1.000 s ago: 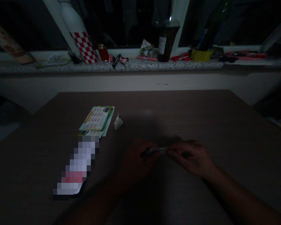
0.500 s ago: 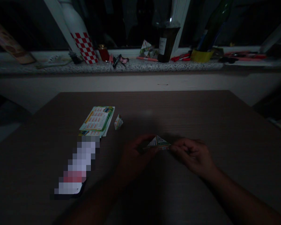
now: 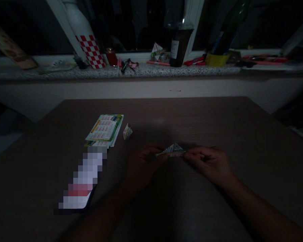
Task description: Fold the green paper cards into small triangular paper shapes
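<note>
Between my hands is a small piece of folded printed paper (image 3: pixel 174 150), a triangle with a narrow strip along its bottom edge. My left hand (image 3: pixel 143 164) pinches its left end, thumb in front and fingers behind. The right end is pinched by the thumb and fingertips of my right hand (image 3: pixel 209 163). Farther left on the table stands a small folded paper piece (image 3: pixel 127 131) with similar print. Beside that lies a stack of printed leaflets (image 3: pixel 103 129), green and white with orange-red print.
A phone (image 3: pixel 83 181) with a blurred lit screen lies below the leaflets on the brown table (image 3: pixel 204 117). Along the granite sill (image 3: pixel 146 71) stand a red-checked white bottle (image 3: pixel 89 47), a dark plastic cup (image 3: pixel 180 45), a green bottle (image 3: pixel 229 30) and small clutter.
The folded paper has moved slightly up and right, and its peak now sits farther right. My left hand has shifted a little with it; both hands keep their pinch.
</note>
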Tool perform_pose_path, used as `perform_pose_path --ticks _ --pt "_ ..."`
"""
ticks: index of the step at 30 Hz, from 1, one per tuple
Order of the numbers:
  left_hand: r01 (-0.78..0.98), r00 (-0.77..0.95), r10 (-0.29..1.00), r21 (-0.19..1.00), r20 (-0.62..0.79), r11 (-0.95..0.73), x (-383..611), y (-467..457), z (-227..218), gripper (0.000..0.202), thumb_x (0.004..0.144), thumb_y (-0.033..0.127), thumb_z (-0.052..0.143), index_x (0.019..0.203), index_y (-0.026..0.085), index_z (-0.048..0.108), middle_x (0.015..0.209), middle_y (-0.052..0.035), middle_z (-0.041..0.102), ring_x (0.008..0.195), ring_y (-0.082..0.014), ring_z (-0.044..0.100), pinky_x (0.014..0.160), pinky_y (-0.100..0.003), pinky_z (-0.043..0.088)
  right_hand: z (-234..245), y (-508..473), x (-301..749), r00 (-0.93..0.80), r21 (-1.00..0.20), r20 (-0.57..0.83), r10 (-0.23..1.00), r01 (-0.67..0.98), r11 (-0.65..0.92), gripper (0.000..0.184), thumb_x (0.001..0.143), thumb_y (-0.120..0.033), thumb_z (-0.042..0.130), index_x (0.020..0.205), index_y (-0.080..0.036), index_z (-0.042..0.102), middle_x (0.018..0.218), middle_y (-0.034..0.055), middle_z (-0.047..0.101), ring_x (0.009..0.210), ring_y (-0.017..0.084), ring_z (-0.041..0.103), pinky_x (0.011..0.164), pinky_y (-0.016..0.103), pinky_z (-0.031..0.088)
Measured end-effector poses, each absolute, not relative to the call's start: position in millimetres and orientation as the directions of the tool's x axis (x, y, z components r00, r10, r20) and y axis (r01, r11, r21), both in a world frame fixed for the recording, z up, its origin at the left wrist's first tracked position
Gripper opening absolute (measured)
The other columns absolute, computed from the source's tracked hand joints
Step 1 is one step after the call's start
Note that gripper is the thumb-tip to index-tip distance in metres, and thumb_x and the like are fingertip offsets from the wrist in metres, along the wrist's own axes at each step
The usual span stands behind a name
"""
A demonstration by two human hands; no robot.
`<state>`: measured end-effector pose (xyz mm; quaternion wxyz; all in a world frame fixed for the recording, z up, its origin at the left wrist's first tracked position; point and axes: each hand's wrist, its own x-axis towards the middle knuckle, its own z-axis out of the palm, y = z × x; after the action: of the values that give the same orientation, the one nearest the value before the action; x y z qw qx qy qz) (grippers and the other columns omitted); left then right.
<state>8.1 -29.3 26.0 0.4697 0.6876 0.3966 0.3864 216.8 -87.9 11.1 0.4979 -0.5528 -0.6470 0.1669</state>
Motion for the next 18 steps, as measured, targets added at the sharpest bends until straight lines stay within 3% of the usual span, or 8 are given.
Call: perform_pose_path --ticks 3,6,9,12,15,18 --pt "0.239 0.396 0.879 0.895 0.265 -0.377 6.8 -29.6 26.0 0.002 0.077 0.023 0.071 0.078 0.022 0.073 0.104 -0.0031 0.071 0.096 -0.0191 0.066 0.087 -0.036 0.051 10.8 -87.2 219.0 0.065 -0.691 0.519 0.852 0.618 0.374 0.011 0.081 -0.025 0.069 0.089 -0.018 0.072 0.048 -0.0060 0.053 0.039 0.007 0.046 0.039 0.019 0.038" --pt "0.306 0.433 0.809 0.779 0.398 -0.547 5.7 -30.2 24.0 0.003 0.077 0.023 0.072 0.078 0.026 0.073 0.111 -0.0024 0.069 0.105 -0.0210 0.062 0.094 -0.041 0.048 14.9 -86.7 219.7 -0.028 -0.599 0.581 0.813 0.661 0.451 0.021 0.080 -0.023 0.070 0.101 -0.021 0.069 0.068 0.0004 0.063 0.060 0.014 0.059 0.057 0.027 0.049" --pt "0.343 0.506 0.712 0.645 0.486 -0.683 5.6 -31.1 21.7 0.007 0.079 0.025 0.071 0.085 0.028 0.074 0.113 -0.0027 0.068 0.109 -0.0223 0.059 0.096 -0.045 0.045 19.1 -85.5 218.6 -0.123 -0.533 0.624 0.772 0.656 0.535 0.023 0.079 -0.022 0.071 0.101 -0.023 0.069 0.085 0.0057 0.067 0.080 0.021 0.061 0.069 0.035 0.050" --pt "0.316 0.567 0.628 0.564 0.532 -0.763 6.5 -32.6 21.0 0.008 0.080 0.027 0.070 0.087 0.026 0.074 0.115 -0.0045 0.068 0.109 -0.0230 0.058 0.095 -0.046 0.044 19.2 -84.3 216.3 -0.198 -0.500 0.644 0.739 0.623 0.601 0.020 0.079 -0.021 0.071 0.098 -0.024 0.069 0.088 0.0054 0.068 0.086 0.022 0.061 0.077 0.040 0.048" --pt "0.306 0.611 0.622 0.579 0.490 -0.756 7.3 -34.1 22.8 0.010 0.081 0.028 0.068 0.089 0.027 0.074 0.119 -0.0043 0.066 0.112 -0.0228 0.057 0.097 -0.045 0.043 17.4 -83.9 214.7 -0.262 -0.494 0.639 0.723 0.581 0.647 0.013 0.081 -0.018 0.069 0.093 -0.024 0.069 0.082 0.0027 0.070 0.085 0.021 0.061 0.079 0.040 0.046" --pt "0.307 0.624 0.679 0.678 0.387 -0.668 6.8 -33.9 26.4 0.014 0.083 0.027 0.067 0.095 0.028 0.073 0.123 -0.0037 0.064 0.114 -0.0226 0.056 0.098 -0.043 0.044 17.9 -84.6 214.6 -0.264 -0.521 0.612 0.745 0.574 0.631 0.010 0.082 -0.018 0.067 0.091 -0.024 0.069 0.078 0.0017 0.070 0.081 0.020 0.061 0.078 0.039 0.045"
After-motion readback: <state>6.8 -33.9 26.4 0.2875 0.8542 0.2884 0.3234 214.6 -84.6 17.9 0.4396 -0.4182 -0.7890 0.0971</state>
